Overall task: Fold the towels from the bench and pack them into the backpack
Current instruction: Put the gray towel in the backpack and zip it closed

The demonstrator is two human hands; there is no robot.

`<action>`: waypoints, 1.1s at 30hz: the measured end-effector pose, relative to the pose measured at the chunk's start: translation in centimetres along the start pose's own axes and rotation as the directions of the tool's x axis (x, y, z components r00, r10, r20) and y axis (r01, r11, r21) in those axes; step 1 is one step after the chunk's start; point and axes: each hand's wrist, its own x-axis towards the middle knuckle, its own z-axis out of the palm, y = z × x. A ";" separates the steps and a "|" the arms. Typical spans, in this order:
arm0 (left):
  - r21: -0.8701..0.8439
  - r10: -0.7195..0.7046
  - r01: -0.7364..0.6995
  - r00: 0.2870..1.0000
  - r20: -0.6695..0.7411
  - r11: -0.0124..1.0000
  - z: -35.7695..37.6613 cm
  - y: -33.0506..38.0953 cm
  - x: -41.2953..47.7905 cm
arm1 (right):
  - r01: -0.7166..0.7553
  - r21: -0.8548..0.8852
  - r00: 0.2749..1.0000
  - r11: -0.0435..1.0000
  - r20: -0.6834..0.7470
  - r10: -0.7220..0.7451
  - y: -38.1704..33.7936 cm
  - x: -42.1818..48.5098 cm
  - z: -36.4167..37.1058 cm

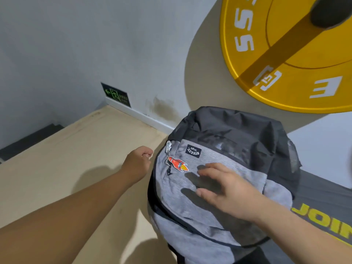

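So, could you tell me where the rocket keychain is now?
Head view, centre: the rocket keychain lies on the grey-and-black backpack, between the left hand and the right hand.

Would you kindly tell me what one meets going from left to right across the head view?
green exit sign → left hand → rocket keychain → right hand → yellow lettering

backpack [181, 206] base beyond the bottom edge
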 end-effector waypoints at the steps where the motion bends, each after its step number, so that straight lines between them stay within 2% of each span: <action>1: -0.043 0.003 -0.002 1.000 0.021 0.999 0.4 0.3 0.8 | 0.002 0.016 1.000 1.000 -0.015 -0.002 -0.5 0.6 0.7; 4: -0.202 -0.046 0.063 0.995 0.088 0.977 1.9 1.0 3.5 | -0.014 0.003 1.000 1.000 -0.001 0.014 -2.2 2.5 2.3; 8: -0.246 -0.008 0.051 0.985 0.175 0.968 3.5 0.4 6.0 | -0.025 -0.130 0.992 0.991 0.122 0.041 -3.5 6.6 2.7; 11: -0.281 -0.002 0.068 0.973 0.230 0.957 4.1 -0.5 7.1 | -0.112 -0.223 0.966 0.968 0.203 0.159 -4.3 9.7 3.5; 13: -0.292 0.020 0.066 0.960 0.281 0.954 4.3 -0.9 7.7 | -0.106 -0.399 0.948 0.911 0.236 0.214 -4.8 10.7 4.8; 15: -0.271 0.014 0.083 0.941 0.339 0.959 4.2 -0.9 8.2 | 0.007 -0.610 0.934 0.793 0.286 0.212 -5.1 11.0 6.1; 17: -0.223 0.001 0.100 0.911 0.413 0.970 4.0 -0.4 8.3 | 0.070 -0.686 0.920 0.724 0.325 0.219 -4.8 11.0 6.5; 21: -0.203 -0.064 0.167 0.897 0.437 0.965 4.2 -1.4 8.8 | 0.045 -0.633 0.924 0.773 0.321 0.209 -3.5 10.3 5.5; 26: -0.198 0.000 0.072 0.940 0.340 0.977 3.9 -1.6 7.3 | -0.022 -0.523 0.893 0.852 0.372 0.251 -2.5 7.8 2.8; 28: -0.226 0.052 0.023 0.946 0.321 0.974 3.9 -1.2 6.2 | -0.026 -0.470 0.945 0.882 0.275 0.174 -2.9 7.9 1.7; 30: -0.218 0.088 -0.025 0.956 0.280 0.976 3.8 -1.0 5.4 | -0.002 -0.431 0.999 0.902 0.039 0.021 -3.7 9.1 1.4; 31: -0.199 0.104 -0.052 0.960 0.260 0.979 3.6 -1.0 5.2 | 0.028 -0.430 0.999 0.903 -0.012 -0.037 -4.1 9.7 1.7; 33: -0.154 0.125 -0.093 0.969 0.214 0.984 2.8 -1.2 5.2 | 0.084 -0.432 0.996 0.898 0.075 -0.057 -4.5 10.9 3.0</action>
